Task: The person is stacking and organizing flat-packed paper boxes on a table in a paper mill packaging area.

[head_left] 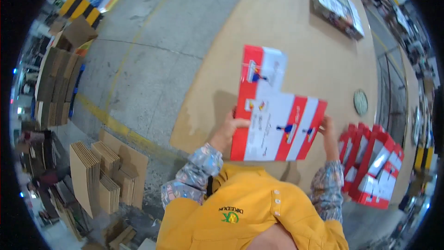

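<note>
Gripping the flat red-and-white carton blank [275, 120] by its side edges with left hand [227, 132] and right hand [329, 134] above the tabletop's [296, 33] near edge, we judge folding comes next, needing firm creases.

Torso: bright yellow garment [249, 222], fills the frame from 5 to 7 o'clock. Looks like an apron or vest, plain fabric with soft folds. Small green and yellow logo patch with dark lettering at chest centre. Short vertical row of three pale round buttons just toward 3 o'clock of the logo. Thin dark strap at the 9 o'clock shoulder edge.

Sleeves: long, patterned grey-blue with small mixed-colour print, camo-like. Left sleeve [194, 176] is bunched and wrinkled, with a gathered cuff at the wrist. Right sleeve [327, 187] has the same fabric and a snug cuff.

Hands: left hand [227, 130] and right hand [329, 132] bare, no gloves, no rings or watch visible.
</note>
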{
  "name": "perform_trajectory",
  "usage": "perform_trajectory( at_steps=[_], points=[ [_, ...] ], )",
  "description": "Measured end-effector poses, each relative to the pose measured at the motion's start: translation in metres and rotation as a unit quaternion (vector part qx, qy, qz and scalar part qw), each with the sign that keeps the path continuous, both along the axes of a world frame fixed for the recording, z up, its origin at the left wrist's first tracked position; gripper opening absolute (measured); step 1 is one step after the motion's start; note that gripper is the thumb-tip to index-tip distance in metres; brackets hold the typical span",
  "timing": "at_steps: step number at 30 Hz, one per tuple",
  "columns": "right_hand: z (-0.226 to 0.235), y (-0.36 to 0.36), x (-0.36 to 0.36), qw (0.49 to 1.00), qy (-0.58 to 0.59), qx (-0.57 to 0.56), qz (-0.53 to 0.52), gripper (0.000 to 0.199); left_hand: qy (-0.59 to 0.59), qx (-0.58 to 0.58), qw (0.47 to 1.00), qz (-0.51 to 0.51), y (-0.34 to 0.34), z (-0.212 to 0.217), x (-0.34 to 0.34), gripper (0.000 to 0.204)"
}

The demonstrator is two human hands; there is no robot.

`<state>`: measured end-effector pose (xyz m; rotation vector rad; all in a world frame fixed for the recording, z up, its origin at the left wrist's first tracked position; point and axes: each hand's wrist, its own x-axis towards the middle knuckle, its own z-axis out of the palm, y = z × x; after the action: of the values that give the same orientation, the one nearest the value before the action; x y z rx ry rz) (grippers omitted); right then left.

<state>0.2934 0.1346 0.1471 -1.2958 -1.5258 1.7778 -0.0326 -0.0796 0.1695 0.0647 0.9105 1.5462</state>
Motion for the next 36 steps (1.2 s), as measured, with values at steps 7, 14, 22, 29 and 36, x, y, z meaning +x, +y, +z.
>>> perform_trajectory(
  at_steps=[7, 14, 22, 29, 36],
  points=[
    [0.019, -0.022, -0.023, 0.995, 0.034, -0.083, -0.040, 0.042, 0.031, -0.023, 0.999, -0.003, 0.046, -0.019, -0.004, 0.061],
    [0.018, -0.038, -0.046, 0.990, -0.090, 0.059, -0.087, 0.029, 0.060, -0.055, 0.995, 0.049, 0.064, -0.035, 0.007, 0.051],
    [-0.036, -0.029, -0.025, 0.990, -0.028, -0.047, -0.133, 0.025, 0.096, -0.101, 0.989, -0.039, 0.091, -0.090, 0.013, 0.046],
    [-0.094, 0.005, -0.015, 0.977, -0.183, -0.015, -0.109, 0.033, 0.233, -0.160, 0.955, -0.090, 0.120, -0.123, 0.027, 0.050],
    [-0.073, -0.007, -0.086, 0.892, -0.209, 0.400, 0.002, 0.033, 0.504, -0.210, 0.833, -0.094, 0.111, -0.162, 0.046, 0.054]
  ],
)
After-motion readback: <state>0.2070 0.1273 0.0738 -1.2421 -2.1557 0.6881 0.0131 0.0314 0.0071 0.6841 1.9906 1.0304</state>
